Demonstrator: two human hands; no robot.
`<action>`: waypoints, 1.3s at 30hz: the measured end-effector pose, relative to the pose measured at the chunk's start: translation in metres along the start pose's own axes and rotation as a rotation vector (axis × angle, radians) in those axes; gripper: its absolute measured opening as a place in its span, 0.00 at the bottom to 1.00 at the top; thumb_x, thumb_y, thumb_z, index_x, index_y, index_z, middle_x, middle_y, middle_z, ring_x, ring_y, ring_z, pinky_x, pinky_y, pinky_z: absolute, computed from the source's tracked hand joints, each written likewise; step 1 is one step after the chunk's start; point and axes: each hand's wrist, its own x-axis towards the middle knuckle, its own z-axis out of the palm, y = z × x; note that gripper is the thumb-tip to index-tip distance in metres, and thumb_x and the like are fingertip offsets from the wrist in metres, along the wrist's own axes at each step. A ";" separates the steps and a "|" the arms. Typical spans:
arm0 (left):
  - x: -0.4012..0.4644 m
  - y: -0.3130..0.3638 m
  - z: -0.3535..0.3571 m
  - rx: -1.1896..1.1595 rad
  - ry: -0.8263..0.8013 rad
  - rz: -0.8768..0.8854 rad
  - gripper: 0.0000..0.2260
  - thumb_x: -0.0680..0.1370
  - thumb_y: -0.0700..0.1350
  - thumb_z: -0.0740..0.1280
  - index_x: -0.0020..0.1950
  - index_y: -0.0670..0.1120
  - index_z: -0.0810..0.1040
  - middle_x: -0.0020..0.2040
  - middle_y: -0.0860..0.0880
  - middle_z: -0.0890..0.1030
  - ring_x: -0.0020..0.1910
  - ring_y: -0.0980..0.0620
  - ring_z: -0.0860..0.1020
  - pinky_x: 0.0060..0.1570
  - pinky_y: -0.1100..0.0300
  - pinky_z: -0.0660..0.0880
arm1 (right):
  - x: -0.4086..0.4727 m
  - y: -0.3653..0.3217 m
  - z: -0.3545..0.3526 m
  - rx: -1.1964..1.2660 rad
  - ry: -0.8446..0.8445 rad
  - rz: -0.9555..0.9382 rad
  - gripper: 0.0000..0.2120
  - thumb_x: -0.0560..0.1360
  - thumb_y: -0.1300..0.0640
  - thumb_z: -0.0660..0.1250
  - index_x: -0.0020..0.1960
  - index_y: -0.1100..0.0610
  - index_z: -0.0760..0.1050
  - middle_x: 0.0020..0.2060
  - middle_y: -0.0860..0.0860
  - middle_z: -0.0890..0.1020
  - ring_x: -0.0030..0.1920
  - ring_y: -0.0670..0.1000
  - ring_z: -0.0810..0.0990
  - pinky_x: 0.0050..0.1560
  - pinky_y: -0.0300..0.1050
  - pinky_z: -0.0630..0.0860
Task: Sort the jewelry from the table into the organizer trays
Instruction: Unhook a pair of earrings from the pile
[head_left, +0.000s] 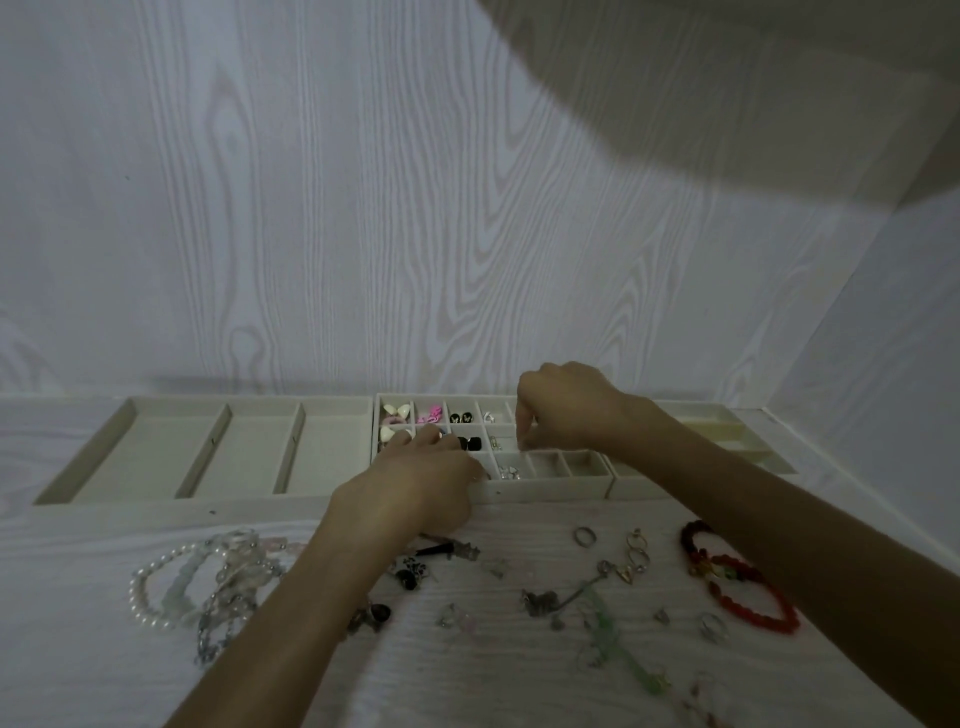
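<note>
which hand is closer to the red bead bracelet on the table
Right. The right hand is over the small-compartment tray, up and left of the red bead bracelet. The left hand rests at that tray's front left, farther from it.

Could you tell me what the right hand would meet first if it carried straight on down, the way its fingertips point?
Probably the grid tray's beige floor; the right hand points into a seemingly empty compartment, though depth is unclear.
</note>
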 end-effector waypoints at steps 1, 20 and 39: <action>0.000 0.000 -0.001 -0.005 0.000 0.004 0.25 0.79 0.41 0.56 0.76 0.55 0.59 0.74 0.48 0.61 0.73 0.47 0.56 0.72 0.52 0.53 | 0.002 -0.002 0.001 -0.011 0.005 -0.021 0.07 0.71 0.54 0.71 0.48 0.54 0.81 0.47 0.50 0.83 0.48 0.52 0.80 0.43 0.43 0.70; 0.002 -0.003 0.001 -0.004 0.016 0.028 0.25 0.79 0.40 0.55 0.75 0.58 0.60 0.74 0.49 0.62 0.73 0.47 0.57 0.72 0.51 0.53 | 0.003 -0.005 0.009 -0.166 -0.081 -0.219 0.07 0.71 0.51 0.71 0.49 0.46 0.83 0.44 0.44 0.82 0.46 0.47 0.77 0.43 0.40 0.67; 0.045 -0.005 0.007 -0.051 0.246 0.157 0.16 0.82 0.49 0.52 0.62 0.62 0.75 0.72 0.56 0.63 0.70 0.52 0.57 0.66 0.56 0.57 | -0.024 0.028 0.031 -0.075 0.061 -0.207 0.26 0.75 0.64 0.58 0.62 0.36 0.74 0.74 0.46 0.59 0.74 0.51 0.51 0.71 0.52 0.50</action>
